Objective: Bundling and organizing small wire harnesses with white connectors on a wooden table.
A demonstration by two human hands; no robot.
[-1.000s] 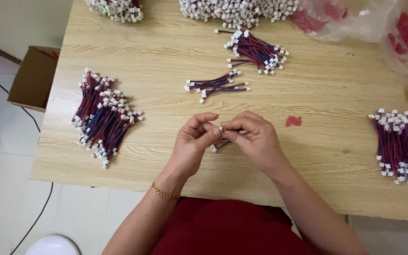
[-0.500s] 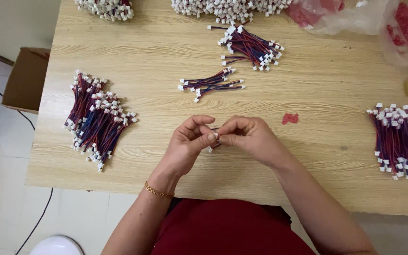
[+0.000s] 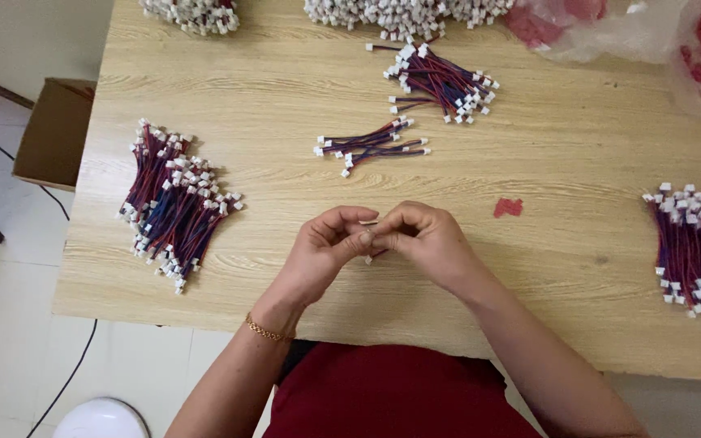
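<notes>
My left hand (image 3: 326, 247) and my right hand (image 3: 419, 237) meet over the middle of the wooden table (image 3: 285, 73), fingertips pinched together on a small wire lead with a white connector (image 3: 369, 235). Most of the lead is hidden inside my fingers. A small loose bunch of red and blue wire leads (image 3: 371, 146) lies on the table just beyond my hands. A thin gold bracelet sits on my left wrist.
A large pile of wire leads (image 3: 174, 204) lies left, another bundle (image 3: 698, 243) at the right edge, one (image 3: 444, 81) further back, more heaps along the far edge. A red scrap (image 3: 508, 208), clear plastic bags (image 3: 634, 28) and a cardboard box (image 3: 52, 130) on the floor.
My hands stay together on the lead, the fingers shifting slightly. The view has drifted a little, so the table contents sit marginally differently in frame.
</notes>
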